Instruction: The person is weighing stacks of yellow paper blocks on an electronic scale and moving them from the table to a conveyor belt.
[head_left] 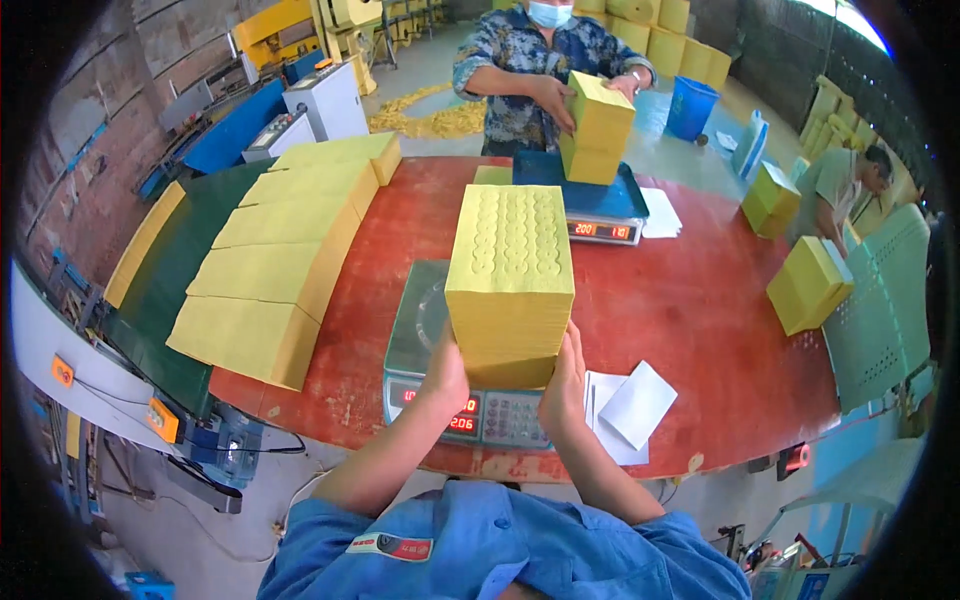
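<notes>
Between my two hands is a tall stack of yellow paper (508,330), its top sheet pressed with rows of round coin-like marks. My left hand (446,362) grips its lower left side and my right hand (565,378) its lower right side. Under and behind the stack lies a digital scale (410,330) with red lit digits and a keypad. Whether the stack touches the scale's plate I cannot tell. White paper sheets (640,405) lie just right of my right hand.
Yellow paper stacks (250,265) line the table's left side. Across the red table (690,330), a masked person (545,75) holds another stack above a second scale (625,195). Two stacks (808,285) stand at the right, near another person (850,185) and a green chair (885,310).
</notes>
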